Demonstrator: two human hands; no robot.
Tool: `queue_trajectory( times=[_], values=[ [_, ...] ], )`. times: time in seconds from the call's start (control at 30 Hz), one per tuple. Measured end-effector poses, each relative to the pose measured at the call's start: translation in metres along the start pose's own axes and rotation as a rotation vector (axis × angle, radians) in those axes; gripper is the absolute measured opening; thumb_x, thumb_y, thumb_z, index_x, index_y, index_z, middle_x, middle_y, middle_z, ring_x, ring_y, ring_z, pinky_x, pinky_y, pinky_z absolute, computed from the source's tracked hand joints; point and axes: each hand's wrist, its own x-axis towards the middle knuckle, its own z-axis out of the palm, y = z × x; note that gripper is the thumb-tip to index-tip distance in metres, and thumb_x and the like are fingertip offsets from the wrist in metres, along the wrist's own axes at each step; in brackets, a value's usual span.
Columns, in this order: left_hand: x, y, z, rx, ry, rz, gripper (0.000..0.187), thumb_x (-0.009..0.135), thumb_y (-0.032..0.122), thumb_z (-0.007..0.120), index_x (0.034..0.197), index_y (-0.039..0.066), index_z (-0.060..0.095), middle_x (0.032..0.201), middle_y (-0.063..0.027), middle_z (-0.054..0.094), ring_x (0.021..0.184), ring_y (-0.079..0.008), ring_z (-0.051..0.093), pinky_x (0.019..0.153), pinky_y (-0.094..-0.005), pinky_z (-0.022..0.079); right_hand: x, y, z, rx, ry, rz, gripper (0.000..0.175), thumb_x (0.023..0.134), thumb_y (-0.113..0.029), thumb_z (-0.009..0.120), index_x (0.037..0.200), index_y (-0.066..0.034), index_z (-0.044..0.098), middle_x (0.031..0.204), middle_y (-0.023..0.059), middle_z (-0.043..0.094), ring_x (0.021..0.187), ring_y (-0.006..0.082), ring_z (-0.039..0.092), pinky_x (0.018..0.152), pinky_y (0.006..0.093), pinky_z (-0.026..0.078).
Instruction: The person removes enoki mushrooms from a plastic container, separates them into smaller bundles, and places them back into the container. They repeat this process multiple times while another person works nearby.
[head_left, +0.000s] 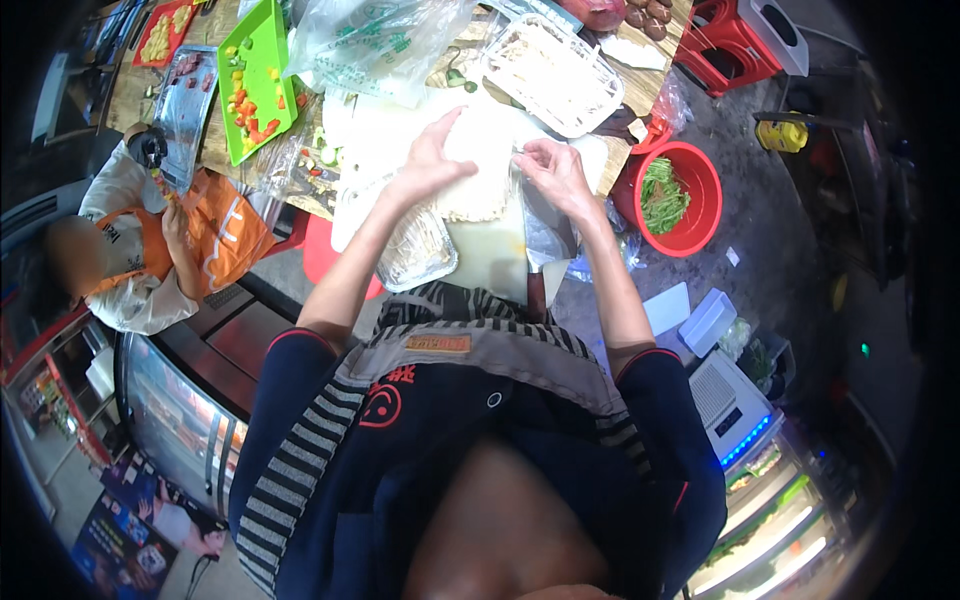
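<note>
My left hand (435, 161) is spread, thumb and fingers apart, at the left side of pale, overexposed food (480, 187) on a white cutting board (487, 251). My right hand (553, 169) is at the food's right side, thumb and fingertips drawn together; whether something small is between them I cannot tell. Below it a cleaver (547, 225) lies flat, its dark handle towards me. A foil tray of enoki mushrooms (416, 251) sits under my left forearm. Another foil tray with pale strands (555, 75) stands beyond my right hand.
A green tray of cut peppers (259, 82), a metal tray with meat pieces (184, 112) and a plastic bag (367, 52) are on the wooden table. A co-worker (142, 240) in an orange apron holds a skewer at left. A red bucket of greens (679, 199) stands at right.
</note>
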Motion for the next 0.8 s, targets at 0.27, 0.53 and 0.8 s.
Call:
queue_trajectory(
  times=[0.27, 0.53, 0.8],
  values=[
    [0.01, -0.019, -0.045, -0.55, -0.316, -0.264, 0.063, 0.062, -0.005, 0.055, 0.123, 0.001, 0.043, 0.113, -0.009, 0.051, 0.097, -0.0146, 0.051, 0.083, -0.0233, 0.041, -0.019, -0.03, 0.039, 0.32, -0.038, 0.193, 0.042, 0.072, -0.024, 0.07, 0.098, 0.0066, 0.059, 0.084, 0.0132, 0.064, 0.074, 0.0147, 0.06, 0.066, 0.0266, 0.048],
    [0.009, -0.009, -0.041, -0.161, -0.142, -0.149, 0.067, 0.065, 0.007, 0.065, 0.123, -0.007, 0.035, 0.111, -0.0174, 0.052, 0.1, -0.021, 0.052, 0.087, -0.0265, 0.04, 0.005, -0.051, 0.07, 0.041, 0.009, 0.086, 0.048, 0.067, -0.025, 0.07, 0.105, 0.0026, 0.057, 0.097, 0.013, 0.062, 0.091, 0.0171, 0.058, 0.078, 0.0286, 0.045],
    [0.012, 0.005, -0.074, 0.124, -0.222, -0.082, 0.069, 0.064, 0.024, 0.07, 0.118, -0.008, 0.041, 0.11, -0.0195, 0.054, 0.102, -0.0249, 0.053, 0.09, -0.0311, 0.039, 0.027, -0.061, 0.1, -0.058, 0.092, 0.1, 0.042, 0.064, -0.019, 0.066, 0.098, 0.0041, 0.059, 0.09, 0.0125, 0.063, 0.085, 0.0185, 0.059, 0.076, 0.0288, 0.046]
  ],
)
